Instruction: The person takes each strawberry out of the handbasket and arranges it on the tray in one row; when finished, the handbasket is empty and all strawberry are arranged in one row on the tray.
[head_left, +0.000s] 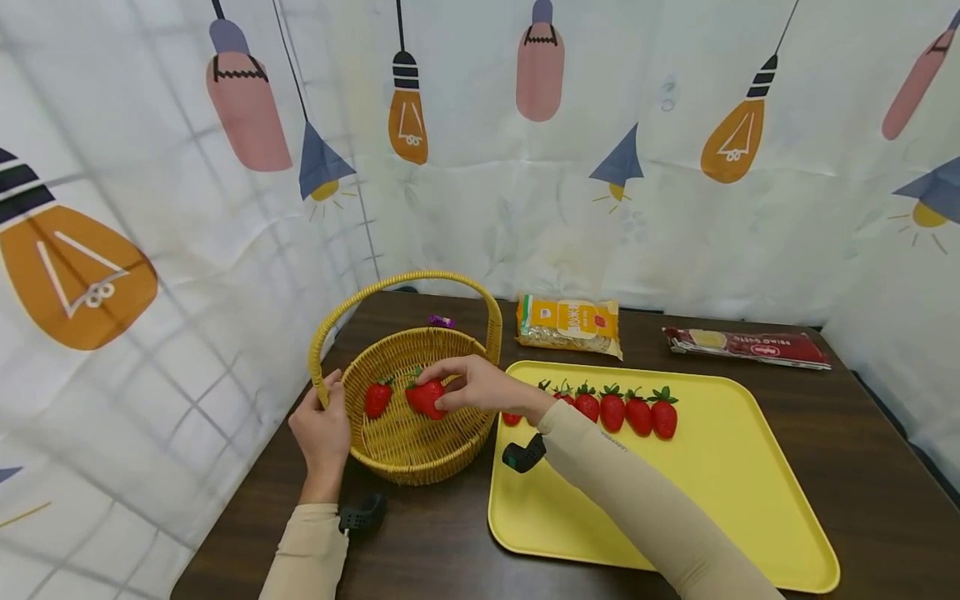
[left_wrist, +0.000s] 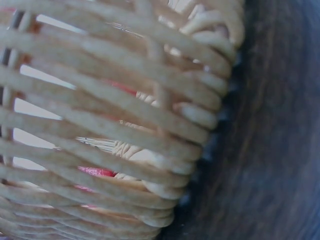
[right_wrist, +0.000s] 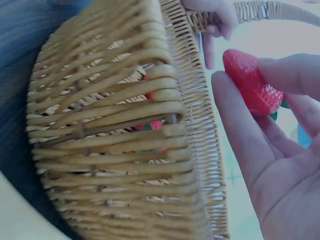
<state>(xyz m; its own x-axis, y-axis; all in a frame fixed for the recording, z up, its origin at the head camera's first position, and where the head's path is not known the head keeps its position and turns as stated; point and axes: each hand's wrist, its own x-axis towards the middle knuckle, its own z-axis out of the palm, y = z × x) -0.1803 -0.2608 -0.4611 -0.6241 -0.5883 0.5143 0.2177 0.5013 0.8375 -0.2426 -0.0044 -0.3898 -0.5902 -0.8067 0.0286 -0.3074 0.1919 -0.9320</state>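
A yellow wicker basket (head_left: 408, 475) with a tall arched handle stands on the table. My left hand (head_left: 322, 425) grips it at the left, where the handle (head_left: 318, 342) meets the rim. Over the basket's opening, my right hand (head_left: 476, 387) pinches a red strawberry (right_wrist: 250, 82) between thumb and fingers. Another strawberry (head_left: 377, 400) lies inside on the left. Through the weave, the right wrist view shows red fruit with green leaves (right_wrist: 145, 127). Basket weave (left_wrist: 100, 120) fills most of the left wrist view, which does not show the left hand's fingers.
Right of the basket lies a yellow tray (head_left: 720, 492) with a row of several strawberries (head_left: 612, 411), partly hidden by the right forearm. Behind are a grain bag (head_left: 570, 325), a dark red packet (head_left: 750, 348) and a small purple wrapper (head_left: 441, 321). A printed curtain (head_left: 480, 217) surrounds the table.
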